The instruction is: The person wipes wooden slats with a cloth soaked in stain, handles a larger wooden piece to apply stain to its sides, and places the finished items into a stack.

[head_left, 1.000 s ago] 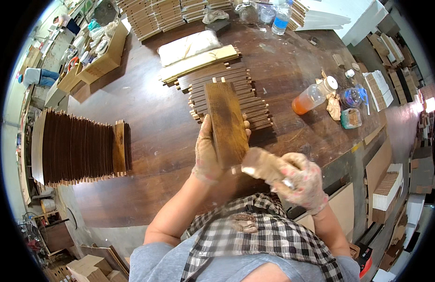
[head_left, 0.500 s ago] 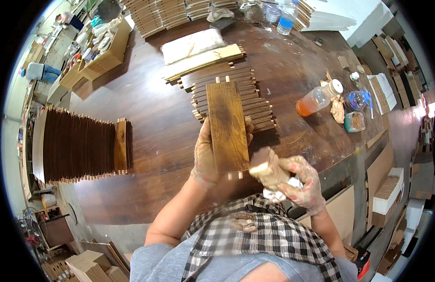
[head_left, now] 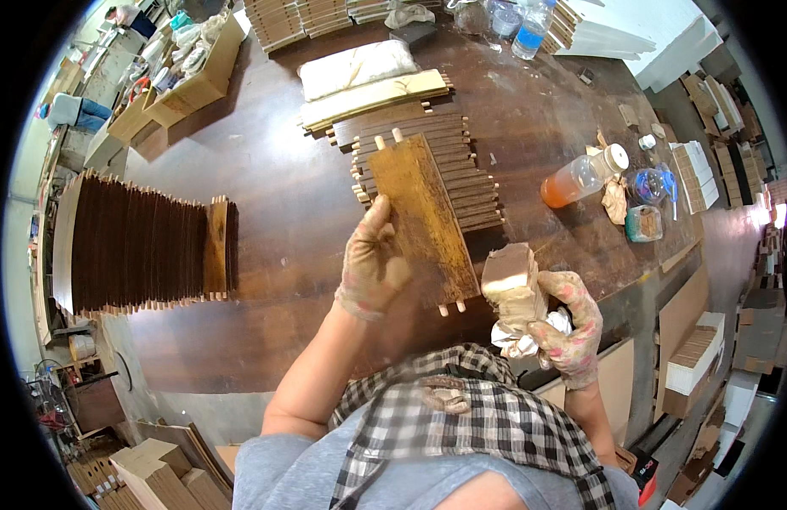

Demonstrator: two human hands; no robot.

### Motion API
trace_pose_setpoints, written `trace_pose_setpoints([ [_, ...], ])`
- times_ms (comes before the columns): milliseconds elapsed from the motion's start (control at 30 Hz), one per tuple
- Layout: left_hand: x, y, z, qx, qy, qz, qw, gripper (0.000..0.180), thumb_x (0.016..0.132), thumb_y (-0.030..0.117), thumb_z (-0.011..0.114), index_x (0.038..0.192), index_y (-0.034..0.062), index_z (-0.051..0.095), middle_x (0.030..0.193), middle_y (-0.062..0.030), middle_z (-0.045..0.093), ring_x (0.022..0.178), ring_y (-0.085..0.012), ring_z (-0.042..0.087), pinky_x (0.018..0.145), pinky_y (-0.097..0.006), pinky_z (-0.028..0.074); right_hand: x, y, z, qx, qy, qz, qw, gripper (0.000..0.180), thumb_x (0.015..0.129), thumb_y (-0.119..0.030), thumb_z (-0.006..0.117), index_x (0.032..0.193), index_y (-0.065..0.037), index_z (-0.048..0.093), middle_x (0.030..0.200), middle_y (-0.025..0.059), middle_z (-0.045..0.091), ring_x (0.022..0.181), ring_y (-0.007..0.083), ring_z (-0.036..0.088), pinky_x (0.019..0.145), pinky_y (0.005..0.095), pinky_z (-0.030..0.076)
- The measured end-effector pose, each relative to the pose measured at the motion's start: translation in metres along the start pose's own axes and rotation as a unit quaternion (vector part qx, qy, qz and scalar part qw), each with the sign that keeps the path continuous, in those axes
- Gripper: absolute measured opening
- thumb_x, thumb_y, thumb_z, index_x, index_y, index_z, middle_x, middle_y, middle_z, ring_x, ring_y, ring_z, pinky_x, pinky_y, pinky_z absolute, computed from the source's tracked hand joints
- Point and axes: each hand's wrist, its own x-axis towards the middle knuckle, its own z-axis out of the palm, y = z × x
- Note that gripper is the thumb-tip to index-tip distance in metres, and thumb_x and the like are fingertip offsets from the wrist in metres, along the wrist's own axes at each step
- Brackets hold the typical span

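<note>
My left hand (head_left: 372,270), in a stained work glove, grips the left edge of a brown wooden board (head_left: 426,225) with its thumb on the face. Pale dowels stick out of both ends of the board, which is held tilted above a pile of dark doweled slats (head_left: 477,201). My right hand (head_left: 578,327), also gloved, is closed around a tan block-like pad (head_left: 514,280), perhaps folded sandpaper, and a crumpled white cloth or paper (head_left: 514,340). The pad is apart from the board, to its right.
A long row of dark doweled boards (head_left: 138,246) stands at left. Behind the pile lies a white padded bundle (head_left: 359,70). On the right are a bottle of orange liquid (head_left: 572,183), a small jar (head_left: 643,224) and crumpled brown paper (head_left: 614,201). A cardboard box (head_left: 193,89) sits back left.
The board has turned, its near end swinging right and its face tilting. My right hand and the pad have moved slightly right, away from the board. The left thumb now shows on the board's face.
</note>
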Motion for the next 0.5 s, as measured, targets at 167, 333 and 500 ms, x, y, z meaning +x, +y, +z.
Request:
trace_pose_setpoints([
  [167, 0.006, -0.015, 0.004, -0.059, -0.161, -0.091, 0.981, 0.068, 0.102, 0.056, 0.048, 0.151, 0.0078, 0.044, 0.143, -0.0279, 0.053, 0.129, -0.0461, 0.055, 0.106, -0.059, 0.048, 0.001, -0.006, -0.001, -0.013, -0.011, -0.002, 1.000, 0.054, 0.077, -0.018, 0.084, 0.124, 0.001, 0.066, 0.116, 0.0162, 0.067, 0.102, 0.0282, 0.066, 0.088, 0.0374, 0.053],
  [333, 0.004, -0.037, 0.006, -0.114, -0.144, -0.088, 0.979, 0.071, 0.102, 0.056, 0.050, 0.155, 0.0109, 0.036, 0.145, -0.0193, 0.051, 0.131, -0.0405, 0.054, 0.105, -0.055, 0.051, 0.000, -0.012, -0.010, -0.065, 0.002, -0.026, 0.998, 0.054, 0.077, -0.019, 0.084, 0.124, 0.001, 0.066, 0.116, 0.0171, 0.066, 0.104, 0.0295, 0.065, 0.090, 0.0380, 0.052],
  [500, -0.006, -0.056, 0.014, -0.090, -0.096, -0.131, 0.983, 0.068, 0.105, 0.056, 0.041, 0.155, 0.0112, 0.035, 0.149, -0.0196, 0.048, 0.129, -0.0399, 0.056, 0.105, -0.053, 0.052, 0.000, -0.016, -0.022, -0.072, 0.018, -0.010, 0.997, 0.054, 0.075, -0.020, 0.084, 0.122, 0.000, 0.068, 0.114, 0.0162, 0.066, 0.104, 0.0279, 0.064, 0.090, 0.0384, 0.052],
])
